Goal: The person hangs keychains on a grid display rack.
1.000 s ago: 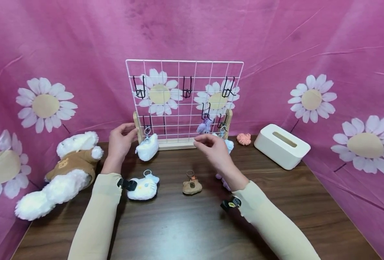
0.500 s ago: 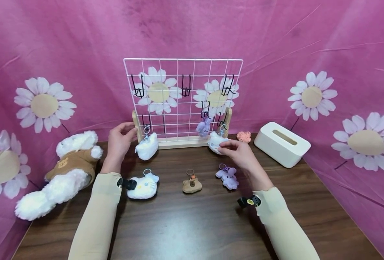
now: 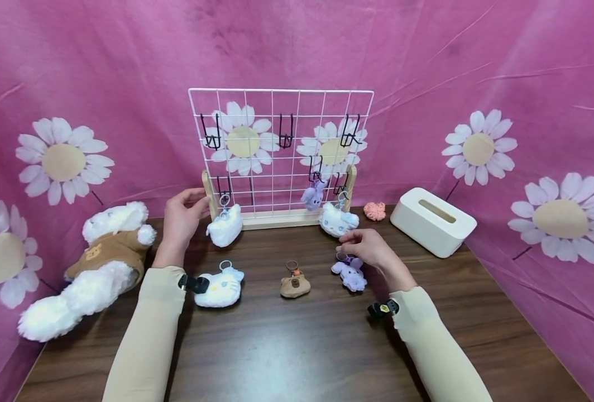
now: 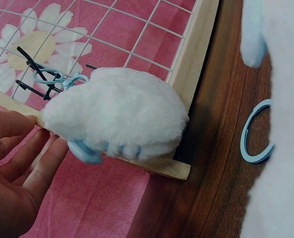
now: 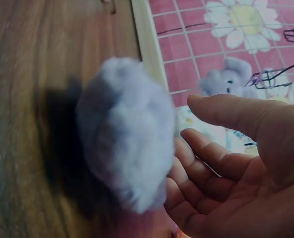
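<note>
My left hand (image 3: 182, 216) pinches the left wooden post (image 4: 28, 110) of a white wire grid rack (image 3: 272, 89). Close by hangs a white plush keychain (image 4: 122, 114), on a low left hook. Over the tabletop at right, my right hand (image 3: 370, 248) has its fingertips right above a purple plush bunny keychain (image 3: 351, 277). In the right wrist view that keychain (image 5: 127, 134) is blurred, beside spread thumb and fingers with nothing between them. On the rack's right side hang another purple bunny keychain (image 3: 312, 197) and a white cat-face keychain (image 3: 335, 220).
A white cat keychain (image 3: 219, 290) and a brown capybara-like keychain (image 3: 295, 286) lie on the table (image 3: 277, 357). Black hooks (image 3: 286, 134) line the rack. A white tissue box (image 3: 432, 223), a pink heart-shaped piece (image 3: 374, 211) and a plush toy (image 3: 111, 251) stand around.
My right hand has moved from before the rack, past the hanging white cat keychain, down to the purple bunny keychain on the table. My left hand stays at the post.
</note>
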